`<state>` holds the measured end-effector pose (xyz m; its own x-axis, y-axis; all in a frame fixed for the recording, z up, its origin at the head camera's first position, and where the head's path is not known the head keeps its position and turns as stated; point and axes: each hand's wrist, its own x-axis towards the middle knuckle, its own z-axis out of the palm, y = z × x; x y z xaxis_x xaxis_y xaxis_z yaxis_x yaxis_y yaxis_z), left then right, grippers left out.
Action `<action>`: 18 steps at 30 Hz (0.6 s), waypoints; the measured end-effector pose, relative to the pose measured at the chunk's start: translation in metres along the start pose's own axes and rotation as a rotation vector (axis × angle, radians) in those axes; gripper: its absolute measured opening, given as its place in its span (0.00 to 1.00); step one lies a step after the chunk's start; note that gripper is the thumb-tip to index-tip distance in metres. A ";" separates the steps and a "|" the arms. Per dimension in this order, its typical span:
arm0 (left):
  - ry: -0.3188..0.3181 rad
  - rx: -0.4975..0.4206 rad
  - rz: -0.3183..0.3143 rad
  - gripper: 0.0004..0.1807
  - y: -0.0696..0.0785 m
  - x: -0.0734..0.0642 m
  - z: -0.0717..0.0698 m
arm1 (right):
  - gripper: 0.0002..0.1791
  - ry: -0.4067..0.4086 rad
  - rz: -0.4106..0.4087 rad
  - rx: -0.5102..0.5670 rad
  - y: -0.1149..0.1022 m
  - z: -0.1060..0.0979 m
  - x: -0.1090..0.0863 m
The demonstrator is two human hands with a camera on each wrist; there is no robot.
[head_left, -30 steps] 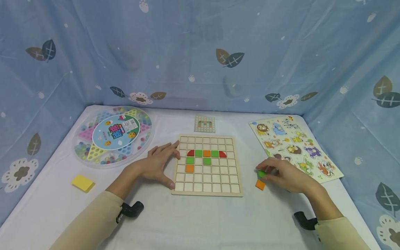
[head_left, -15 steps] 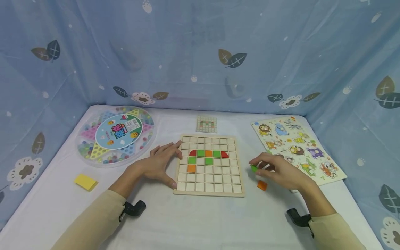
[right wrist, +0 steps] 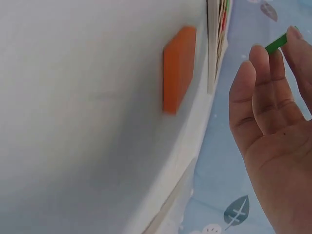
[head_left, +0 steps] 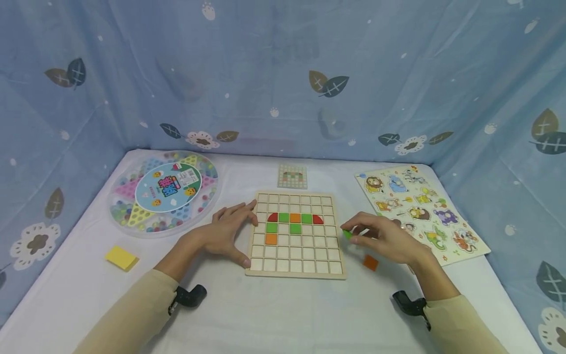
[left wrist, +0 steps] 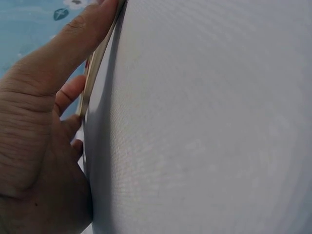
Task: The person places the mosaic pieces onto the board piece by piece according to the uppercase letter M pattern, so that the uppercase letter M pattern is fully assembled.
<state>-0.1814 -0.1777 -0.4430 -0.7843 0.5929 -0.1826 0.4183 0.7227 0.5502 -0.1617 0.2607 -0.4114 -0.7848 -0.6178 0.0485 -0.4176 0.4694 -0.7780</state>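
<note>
My right hand point(head_left: 383, 238) pinches a small green tile point(head_left: 347, 234) just off the right edge of the wooden grid board point(head_left: 297, 277). The right wrist view shows that green tile point(right wrist: 277, 44) between thumb and fingertips. Below the hand on the cloth lies a loose orange tile point(head_left: 370, 263). My left hand point(head_left: 226, 228), thumb and fingers spread apart, touches the board's left edge; in the left wrist view its thumb point(left wrist: 73, 41) lies against the edge. Green, orange and rounded red tiles sit in the board's upper-middle cells.
Behind the board lies a small pattern card point(head_left: 292, 176). A round marble game box point(head_left: 165, 189) is at the back left, a yellow paper pad point(head_left: 120, 257) in front of it. An animal puzzle board point(head_left: 415, 209) lies at the right. Blue curtains point(head_left: 274, 73) enclose the table.
My right hand has picked up the green tile from beside the orange one and carried it left toward the board. The left hand stays at the board's edge. The head view shifted slightly.
</note>
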 end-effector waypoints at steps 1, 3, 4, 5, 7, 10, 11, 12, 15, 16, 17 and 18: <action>0.001 0.000 0.001 0.52 0.000 0.000 0.000 | 0.15 -0.006 -0.001 0.011 0.000 0.001 0.002; 0.002 0.002 0.001 0.52 0.000 0.001 0.001 | 0.15 -0.014 -0.005 0.027 0.000 0.003 0.005; 0.001 0.003 0.000 0.52 0.000 0.001 0.001 | 0.15 -0.018 -0.008 0.034 0.000 0.004 0.007; 0.001 0.004 -0.001 0.52 0.000 0.001 0.001 | 0.15 -0.021 -0.011 0.035 0.000 0.005 0.009; 0.003 0.004 -0.001 0.52 0.000 0.001 0.002 | 0.15 -0.023 -0.023 0.035 0.000 0.007 0.013; -0.001 0.005 -0.010 0.52 0.000 0.001 0.002 | 0.15 -0.022 -0.038 0.038 -0.002 0.009 0.018; -0.001 0.006 -0.009 0.52 0.000 0.000 0.002 | 0.15 -0.023 -0.041 0.044 -0.003 0.009 0.020; -0.003 0.006 -0.014 0.52 0.000 0.000 0.001 | 0.15 -0.026 -0.043 0.050 -0.003 0.010 0.021; -0.004 0.009 -0.016 0.52 0.000 0.000 0.001 | 0.15 -0.035 -0.041 0.070 -0.005 0.011 0.026; -0.002 0.008 -0.012 0.52 -0.001 0.000 0.001 | 0.15 -0.036 -0.040 0.076 -0.006 0.012 0.027; -0.001 0.008 -0.010 0.52 0.000 0.000 0.001 | 0.15 -0.038 -0.038 0.080 -0.006 0.012 0.029; -0.002 0.009 -0.011 0.52 -0.001 0.000 0.001 | 0.15 -0.038 -0.037 0.082 -0.007 0.013 0.030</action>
<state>-0.1812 -0.1779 -0.4441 -0.7879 0.5856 -0.1903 0.4138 0.7324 0.5407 -0.1768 0.2305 -0.4127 -0.7510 -0.6579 0.0552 -0.4058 0.3940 -0.8247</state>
